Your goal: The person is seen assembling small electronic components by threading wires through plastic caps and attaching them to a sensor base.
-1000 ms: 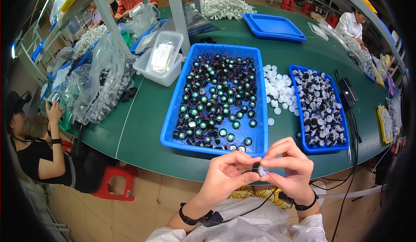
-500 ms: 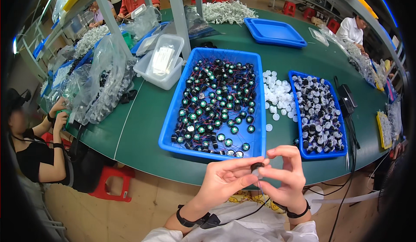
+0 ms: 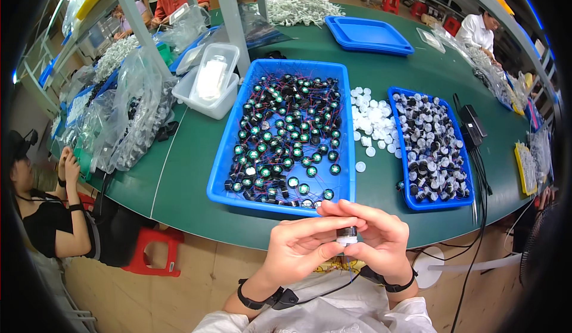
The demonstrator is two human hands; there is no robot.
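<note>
Between my left hand (image 3: pixel 298 243) and my right hand (image 3: pixel 384 235) is a small round black component (image 3: pixel 346 232) with a white plastic cap at its lower end. Fingers of both hands press on its top, and both thumbs push at the cap from below. Thin wires hang below it. Just beyond my hands stands a large blue tray (image 3: pixel 262 205) of similar black components, many with green round faces and red and dark wires. White round caps (image 3: pixel 372 115) lie loose right of it. A smaller blue tray (image 3: pixel 441 205) holds components with white caps on.
Left of the large tray are clear plastic containers (image 3: pixel 199 103) beside a metal post, and bulging plastic bags (image 3: pixel 140 112). Stacked blue trays (image 3: pixel 369 34) lie at the back. A black power adapter with cables (image 3: pixel 472 127) sits at right. Other people work around the green table (image 3: pixel 190 172).
My right hand has closed in, its fingers now lying over the component's top beside the left ones. The component stands more upright, cap downward. The view has shifted slightly.
</note>
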